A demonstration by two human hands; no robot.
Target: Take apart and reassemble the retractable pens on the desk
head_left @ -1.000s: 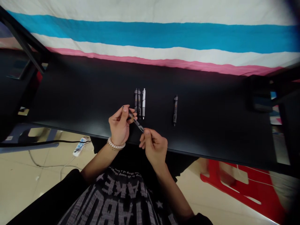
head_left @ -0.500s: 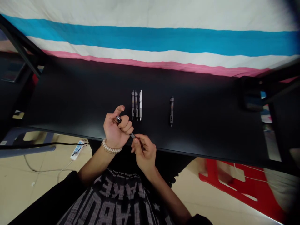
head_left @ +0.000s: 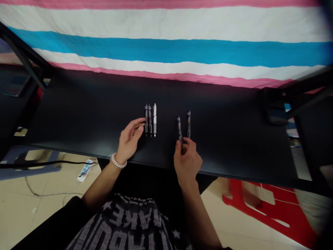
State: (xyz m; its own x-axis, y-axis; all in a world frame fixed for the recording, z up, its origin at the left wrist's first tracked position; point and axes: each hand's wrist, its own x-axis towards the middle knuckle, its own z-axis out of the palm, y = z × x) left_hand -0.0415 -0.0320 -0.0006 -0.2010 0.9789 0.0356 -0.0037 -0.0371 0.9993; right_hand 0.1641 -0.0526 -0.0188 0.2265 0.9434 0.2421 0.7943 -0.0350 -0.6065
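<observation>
My right hand [head_left: 187, 158] pinches the lower end of a dark, partly clear pen [head_left: 179, 127] over the black table [head_left: 229, 139]. Just to its right lies another dark pen [head_left: 188, 124], tip toward me. On the left, my left hand [head_left: 130, 139] has its fingers apart and holds nothing. Its fingertips come up beside a row of pens: a dark pen [head_left: 146, 119], a second dark pen [head_left: 150, 120] and a white pen with a grey grip [head_left: 154, 119]. Whether the fingertips touch the nearest pen, I cannot tell.
A striped cloth [head_left: 166, 48] hangs along the table's back edge. Dark metal frame posts stand at both sides. A white power strip [head_left: 86, 170] with cables lies on the floor at the left, and a red plastic stool [head_left: 270, 208] stands at the lower right.
My hands were together near the table's front edge with a pen between them. They have parted: the right carried the pen to the right, beside the lone pen; the left opened near the row.
</observation>
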